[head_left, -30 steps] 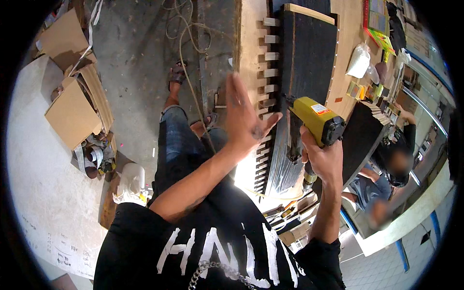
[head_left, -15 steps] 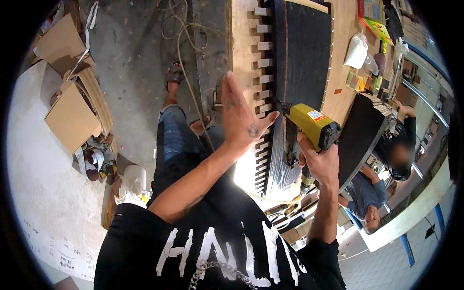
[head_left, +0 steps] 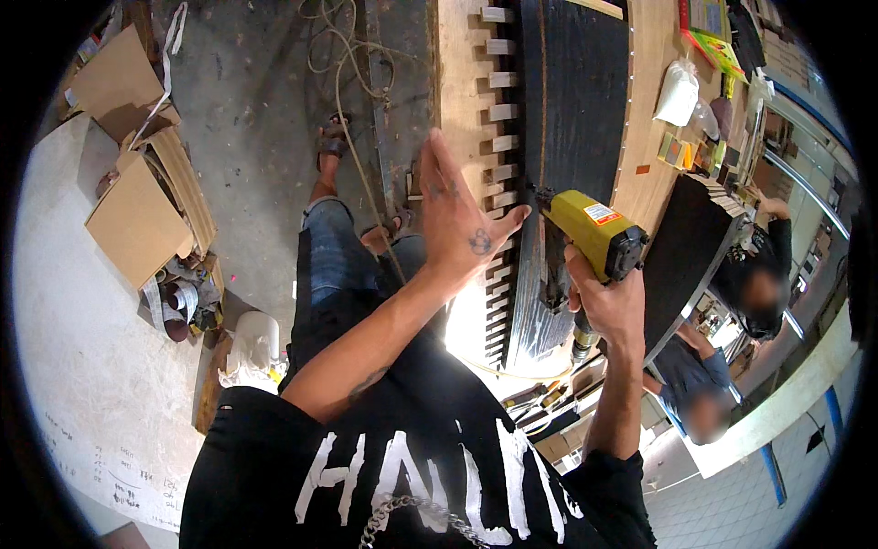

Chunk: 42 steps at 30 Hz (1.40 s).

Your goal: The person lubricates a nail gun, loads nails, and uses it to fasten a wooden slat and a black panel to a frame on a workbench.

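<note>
A yellow nail gun [head_left: 585,217] with a dark end cap is in my right hand [head_left: 608,297], whose fingers wrap its grip. The gun's nose reaches to the left edge of a long black board [head_left: 576,110]. Beside that edge runs a row of short pale wooden blocks [head_left: 501,112], evenly spaced. My left hand [head_left: 457,224] is open and flat, fingers stretched away from me and thumb toward the nail gun. It hovers by or rests on the blocks and the pale wooden bench edge [head_left: 457,91]; contact cannot be made out.
An air hose [head_left: 350,82] coils on the floor at left. Cardboard boxes [head_left: 137,220] and tape rolls stand farther left, near a white bucket [head_left: 256,337]. A stack of black boards [head_left: 686,247] lies right of the gun. Two people [head_left: 686,371] are at the right. A white bag [head_left: 677,94] sits on the bench.
The blocks appear slightly farther up the picture relative to my hands. The nail gun and both hands keep nearly the same pose. A person at right has shifted a little.
</note>
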Available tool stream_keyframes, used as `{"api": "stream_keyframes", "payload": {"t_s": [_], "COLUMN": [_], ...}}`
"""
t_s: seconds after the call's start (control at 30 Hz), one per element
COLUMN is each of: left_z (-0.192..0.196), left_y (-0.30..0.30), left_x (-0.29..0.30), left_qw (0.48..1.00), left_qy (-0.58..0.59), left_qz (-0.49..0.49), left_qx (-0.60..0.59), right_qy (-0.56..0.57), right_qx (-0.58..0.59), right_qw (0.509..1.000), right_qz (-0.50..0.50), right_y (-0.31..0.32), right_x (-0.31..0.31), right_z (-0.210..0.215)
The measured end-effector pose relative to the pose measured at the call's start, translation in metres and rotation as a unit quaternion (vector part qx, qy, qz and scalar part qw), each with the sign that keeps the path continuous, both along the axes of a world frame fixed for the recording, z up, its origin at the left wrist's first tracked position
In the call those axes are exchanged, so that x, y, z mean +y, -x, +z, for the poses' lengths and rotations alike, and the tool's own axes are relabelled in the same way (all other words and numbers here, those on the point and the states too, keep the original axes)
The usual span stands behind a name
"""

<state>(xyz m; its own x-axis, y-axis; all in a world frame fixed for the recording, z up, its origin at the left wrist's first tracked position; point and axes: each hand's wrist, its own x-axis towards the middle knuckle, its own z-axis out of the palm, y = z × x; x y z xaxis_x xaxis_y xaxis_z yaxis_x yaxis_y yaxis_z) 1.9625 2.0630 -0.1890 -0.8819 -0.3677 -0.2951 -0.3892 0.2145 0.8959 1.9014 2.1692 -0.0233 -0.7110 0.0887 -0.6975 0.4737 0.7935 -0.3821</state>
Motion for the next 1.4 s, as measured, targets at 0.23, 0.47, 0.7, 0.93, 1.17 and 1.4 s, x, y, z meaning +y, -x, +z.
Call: {"api": "stream_keyframes", "payload": {"t_s": [0.23, 0.47, 0.7, 0.93, 1.17, 1.4], "left_z": [0.0, 0.009, 0.01, 0.013, 0.019, 0.004], "left_y": [-0.002, -0.017, -0.033, -0.039, -0.034, -0.054], "left_x": [0.005, 0.017, 0.038, 0.055, 0.056, 0.057], "left_qw": [1.0, 0.99, 0.984, 0.981, 0.986, 0.984], "left_qy": [0.025, 0.141, 0.175, 0.19, 0.165, 0.173], "left_qz": [0.01, -0.017, 0.004, -0.024, -0.037, -0.03], "left_qx": [0.011, 0.007, 0.045, 0.034, -0.009, 0.022], "right_qy": [-0.03, 0.037, 0.021, -0.018, 0.019, 0.038], "right_qx": [0.025, 0.052, 0.066, 0.058, 0.042, 0.04], "right_qw": [0.998, 0.995, 0.995, 0.996, 0.997, 0.997], "right_qz": [0.041, -0.079, -0.072, -0.071, -0.067, -0.045], "right_y": [-0.005, -0.033, -0.068, -0.085, -0.08, -0.068], "right_x": [0.006, 0.028, 0.07, 0.076, 0.079, 0.073], "right_z": [0.0, 0.018, 0.034, 0.034, 0.026, 0.017]}}
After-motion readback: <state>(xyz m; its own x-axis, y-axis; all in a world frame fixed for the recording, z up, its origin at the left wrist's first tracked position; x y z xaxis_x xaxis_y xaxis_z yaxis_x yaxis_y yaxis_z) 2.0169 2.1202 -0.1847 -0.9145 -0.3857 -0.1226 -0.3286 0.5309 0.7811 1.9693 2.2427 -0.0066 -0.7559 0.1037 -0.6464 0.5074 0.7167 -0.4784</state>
